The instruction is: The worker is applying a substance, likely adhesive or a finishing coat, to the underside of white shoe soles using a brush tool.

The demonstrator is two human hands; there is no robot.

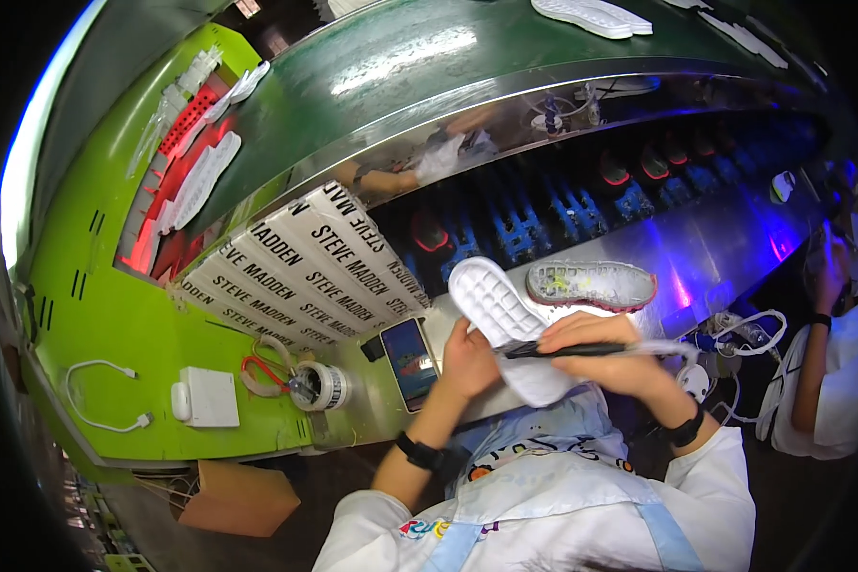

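A white shoe sole point(486, 297) with a grid of square hollows is tilted up in front of me. My left hand point(472, 357) is closed round its left edge. My right hand point(608, 357) grips a slim black pen-like tool point(591, 350) with a pale tube or cord trailing from its rear. The tool's tip lies across the middle of the sole; its exact contact is hidden. Just beyond, on the metal ledge, rests a grey shoe sole point(591, 284) with a reddish edge and yellow marks.
A phone point(410, 364) lies left of my left hand. Left of it are a tub point(319, 386), a white printed panel point(305, 267) and a white adapter point(208, 397). Beyond runs a green conveyor belt point(381, 105) bearing white soles point(596, 17). A co-worker's arm point(815, 353) shows at right.
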